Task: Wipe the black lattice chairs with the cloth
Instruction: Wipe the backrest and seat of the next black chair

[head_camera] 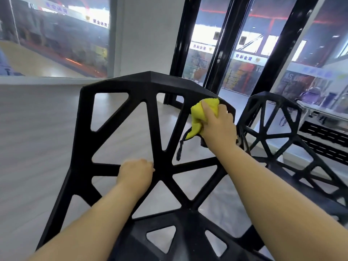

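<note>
While our right hand (218, 127) bunches the yellow cloth (199, 113) against the near chair (153, 119) at its upper rim, that rim runs up and left from the hand. Below and to its left, our left hand (136, 171) grips a cross strut. The second chair (267, 95), beyond the right hand, is partly hidden by the forearm, and both hands' fingertips are out of sight.

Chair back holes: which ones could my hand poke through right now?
On the near chair, the top-left hole under the rim and the big triangle above the left hand are open. The right side is crowded: the right hand holds the yellow cloth there.
</note>
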